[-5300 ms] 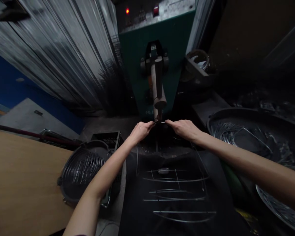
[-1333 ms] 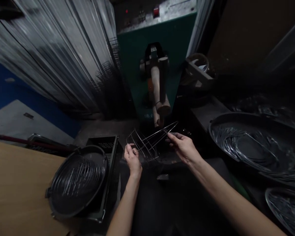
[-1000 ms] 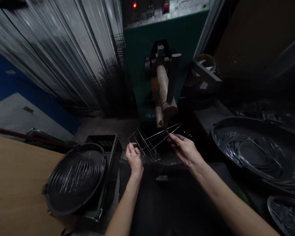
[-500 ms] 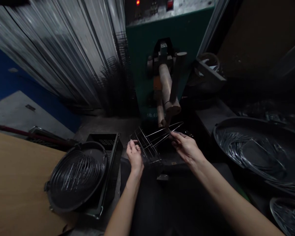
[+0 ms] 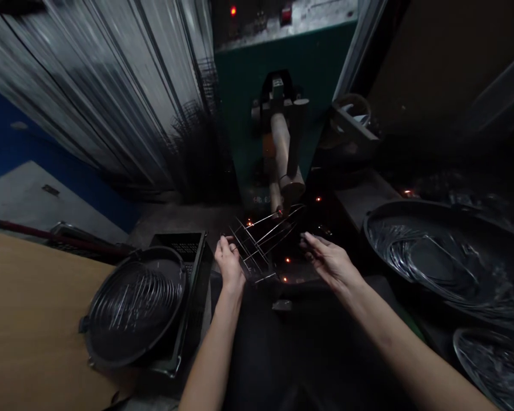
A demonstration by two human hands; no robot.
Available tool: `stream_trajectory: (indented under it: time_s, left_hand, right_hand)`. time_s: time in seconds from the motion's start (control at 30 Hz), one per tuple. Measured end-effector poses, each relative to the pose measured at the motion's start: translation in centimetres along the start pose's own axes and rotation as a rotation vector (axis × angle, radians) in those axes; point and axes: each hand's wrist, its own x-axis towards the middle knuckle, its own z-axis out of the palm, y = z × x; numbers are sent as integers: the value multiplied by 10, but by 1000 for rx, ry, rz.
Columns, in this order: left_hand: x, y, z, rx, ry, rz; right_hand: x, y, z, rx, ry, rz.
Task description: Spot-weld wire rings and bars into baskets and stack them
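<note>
A thin wire rack (image 5: 259, 245) is tilted below the rod-shaped electrodes (image 5: 285, 165) of a green machine (image 5: 240, 85), its far wires at the lower electrode tip. My left hand (image 5: 230, 262) pinches the rack's left edge. Off the rack's right side, my right hand (image 5: 328, 257) is held with thumb and fingers pressed together; whether anything small is between them is too dark to tell. Small orange sparks (image 5: 287, 260) glow around the rack.
On the left a black round pan (image 5: 128, 354) with wire rings rests on a dark crate (image 5: 199, 251). A large pan (image 5: 432, 208) of wire pieces and a smaller bowl (image 5: 459, 348) stand at the right. A cardboard surface (image 5: 34, 302) lies at the far left.
Sparks have appeared around the electrode tip and rack. My right hand has come away from the wires to the right. My left hand still holds the rack, and the view has shifted slightly.
</note>
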Motion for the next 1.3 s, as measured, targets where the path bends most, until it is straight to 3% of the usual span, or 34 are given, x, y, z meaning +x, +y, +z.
stream_trajectory:
  time_s: [0.2,0.37,0.5,0.57,0.63,0.7,0.73,0.8,0.87,1.0,1.07,1.13,1.2,1.23,1.3]
  left_hand:
    - [6,8,2,36,-10,46]
    - [-2,7,-2,73,-23,61]
    - [-39,-14,-28,210,-100,153]
    - [-59,-28,-45,311,-227,189]
    - [-71,-38,-62,394,-430,239]
    - [-73,-42,-76,475,-635,304]
    - [-70,-42,-81,502,-671,332]
    - [-61,-39,-89,489,-558,303]
    - [-49,-33,-88,358,-357,91]
    - [-34,-24,-64,-3,-236,-481]
    - [-35,-22,-51,-88,-109,-553]
    - [-40,-25,-44,-104,-26,-522]
    - [-48,-30,-42,-92,-43,-428]
    - [-52,-33,-42,-76,-53,-370]
    - [-60,-38,-41,-31,-26,-253]
  right_hand:
    - [-13,0,-2,-119,-75,-64]
    - [-50,-7,10,-553,-303,-371]
    - [-53,-19,22,-832,-349,-652]
    - [-38,-22,21,-899,-336,-617]
    - [-18,-19,14,-905,-368,-485]
    - [-2,-12,1,-858,-440,-344]
    - [3,-7,-7,-828,-473,-296]
    - [5,7,-25,-794,-528,-255]
    - [0,26,-42,-804,-544,-269]
    - [-21,68,-68,-827,-454,-400]
    - [-33,75,-84,-846,-462,-436]
    - [-43,66,-112,-899,-413,-450]
    - [-50,42,-156,-1001,-160,-473]
    - [-51,27,-183,-1069,62,-480]
    - [-47,0,-243,-1298,450,-353]
